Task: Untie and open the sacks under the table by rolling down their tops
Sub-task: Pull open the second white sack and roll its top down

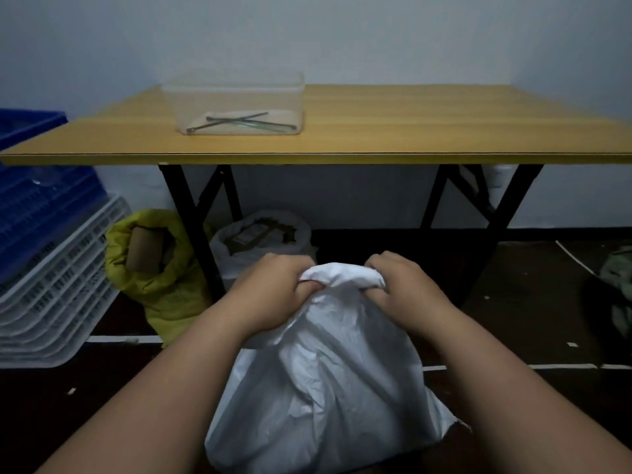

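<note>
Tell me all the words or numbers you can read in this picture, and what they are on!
None can be read.
The label in the open white sack under the table: printed marks, too blurred to read.
The white sack held by the left hand and right hand: no print visible.
The yellow sack, the crates and the clear box: no print visible.

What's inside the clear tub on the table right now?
The clear tub holds a few thin metal rods lying crossed on its bottom. Nothing covers them, but their exact type is too small to tell.
</note>
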